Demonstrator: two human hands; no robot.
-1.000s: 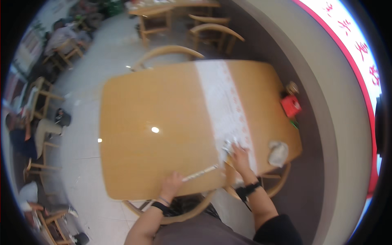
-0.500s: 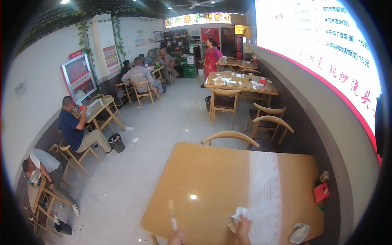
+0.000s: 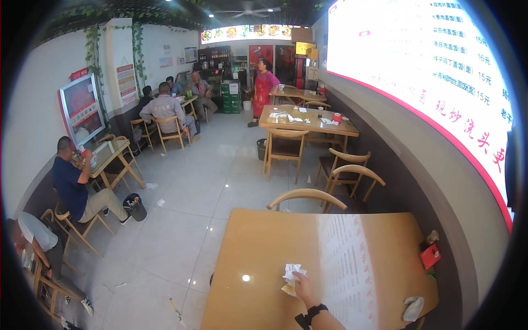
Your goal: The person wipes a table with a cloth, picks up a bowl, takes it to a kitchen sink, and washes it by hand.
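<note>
The left hand gone from view, the right hand grips one crumpled tissue wad, now farther from one printed runner on a wooden table with one red box and one balled cloth.

A loosely crumpled wad of white paper, creased and with ragged points, sits over a flatter yellowish piece, both nearer the left edge of the table than its right. A slender, pale stick-like thing with a brownish upper end slants outside that left edge, its lower end indistinct.
</note>
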